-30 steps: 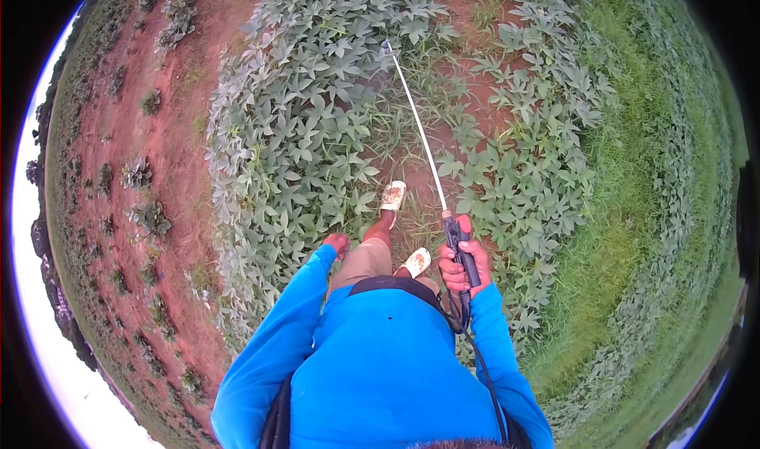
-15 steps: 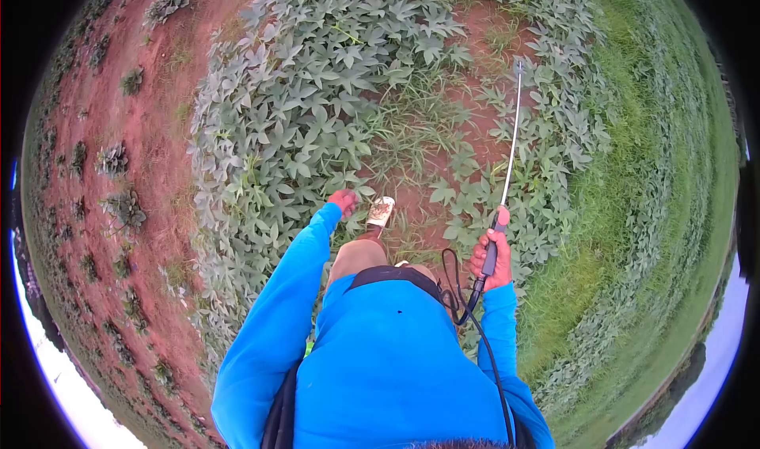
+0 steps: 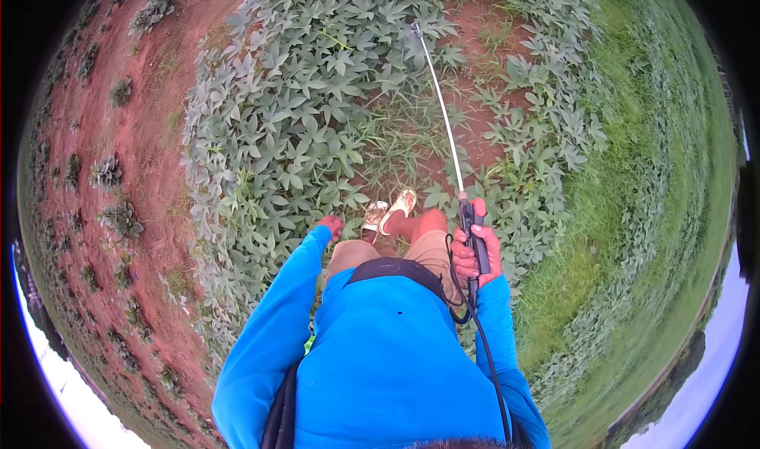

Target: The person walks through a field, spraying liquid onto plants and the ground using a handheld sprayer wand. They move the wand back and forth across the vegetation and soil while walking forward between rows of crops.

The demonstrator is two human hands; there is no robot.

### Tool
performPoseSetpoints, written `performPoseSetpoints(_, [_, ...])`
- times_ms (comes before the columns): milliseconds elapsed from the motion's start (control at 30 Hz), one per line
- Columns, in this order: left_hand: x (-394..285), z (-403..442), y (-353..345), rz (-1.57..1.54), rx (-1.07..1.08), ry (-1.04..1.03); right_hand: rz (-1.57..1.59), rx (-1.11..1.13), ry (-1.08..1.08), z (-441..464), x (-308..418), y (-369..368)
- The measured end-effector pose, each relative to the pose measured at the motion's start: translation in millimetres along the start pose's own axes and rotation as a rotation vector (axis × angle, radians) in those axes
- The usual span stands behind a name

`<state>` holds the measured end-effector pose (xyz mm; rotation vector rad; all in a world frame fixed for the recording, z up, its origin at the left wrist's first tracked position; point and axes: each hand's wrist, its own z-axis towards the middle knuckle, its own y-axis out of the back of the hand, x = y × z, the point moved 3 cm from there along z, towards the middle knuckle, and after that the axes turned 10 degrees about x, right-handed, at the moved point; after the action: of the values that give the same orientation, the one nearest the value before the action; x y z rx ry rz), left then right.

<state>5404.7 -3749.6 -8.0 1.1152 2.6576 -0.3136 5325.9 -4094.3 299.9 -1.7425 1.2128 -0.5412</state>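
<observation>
My right hand (image 3: pixel 477 253) is wrapped round the dark handle of a spray wand (image 3: pixel 442 105). The thin pale tube runs up and slightly left, and its nozzle (image 3: pixel 416 28) is over the leafy plants beside a strip of red soil. A black hose (image 3: pixel 492 362) leads from the handle down along my right side. My left hand (image 3: pixel 334 227) hangs near the leaves at the left of my legs, its fingers curled in; whether anything is in it is too small to tell.
Broad-leaved green plants (image 3: pixel 277 132) stand left of my feet, with more plants (image 3: pixel 538 188) on the right. Light spotted shoes (image 3: pixel 398 210) are on a narrow grassy path. Red soil (image 3: pixel 154 156) with scattered bushes lies farther left, and tall grass (image 3: pixel 609 235) farther right.
The wand tip swung right, then back left over the plants. My right hand moved slightly left. My left hand went forward and came back. My feet have stepped and are now close together.
</observation>
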Motion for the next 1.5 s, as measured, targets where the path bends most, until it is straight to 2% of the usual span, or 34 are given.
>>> performPoseSetpoints(133, [-37.2, 22.1, -8.4, -0.006, 0.091, -0.072, -0.082, 0.018, 0.066, 20.7, 50.8, -13.0])
performPoseSetpoints(167, [-45.8, 29.7, -7.8, -0.051, 0.133, -0.155, -0.109, -0.022, 0.089, 22.7, 62.7, -15.9])
performPoseSetpoints(200, [-61.2, 29.5, -7.3, -0.049, 0.128, -0.157, -0.110, -0.016, 0.089, 23.8, 72.9, -19.0])
performPoseSetpoints(300, [-114.9, 26.5, -5.2, -0.021, 0.073, -0.140, -0.233, -0.216, 0.233, 27.7, 115.2, -23.4])
performPoseSetpoints(433, [-161.7, 44.0, 15.0, 0.016, 0.016, -0.155, -0.271, -0.351, 0.315, 49.2, 181.8, -14.4])
performPoseSetpoints(533, [-201.0, 51.9, 29.2, 0.119, 0.006, -0.050, -0.210, -0.344, 0.360, 71.7, 228.0, -15.2])
performPoseSetpoints(600, [-228.5, 49.4, 36.1, 0.158, -0.027, -0.079, -0.201, -0.336, 0.367, 82.9, 259.0, -17.9])
performPoseSetpoints(733, [-290.6, 56.6, 40.4, 0.080, -0.041, -0.066, -0.109, -0.186, 0.246, 107.0, 311.3, -28.5])
performPoseSetpoints(800, [-326.9, 63.8, 39.3, 0.090, -0.020, -0.152, -0.084, -0.050, 0.101, 122.0, 328.0, -33.7])
performPoseSetpoints(867, [-370.8, 59.8, 32.8, 0.096, -0.022, -0.192, -0.103, -0.019, 0.075, 134.7, 345.6, -45.4])
performPoseSetpoints(933, [-409.7, 58.0, 26.9, 0.072, 0.009, -0.293, -0.149, 0.036, -0.039, 145.8, 357.2, -58.9])
performPoseSetpoints(1100, [-481.6, 44.8, 22.2, 0.266, -0.048, -0.332, -0.209, 0.158, -0.154, 179.1, 385.9, -85.7])
performPoseSetpoints(1267, [-502.4, 28.3, 28.7, 0.250, -0.057, -0.327, -0.271, 0.174, -0.143, 183.7, 411.7, -107.9])
performPoseSetpoints(1367, [-490.8, 32.3, 43.1, 0.195, -0.140, -0.153, -0.366, 0.059, -0.017, 177.4, 419.7, -111.2])
performPoseSetpoints(1400, [-489.6, 30.7, 43.9, 0.195, -0.139, -0.156, -0.368, 0.058, -0.016, 174.1, 419.7, -110.7])
performPoseSetpoints(1500, [-477.3, 28.9, 49.2, 0.220, -0.187, -0.054, -0.386, -0.107, 0.180, 161.2, 426.4, -99.6])
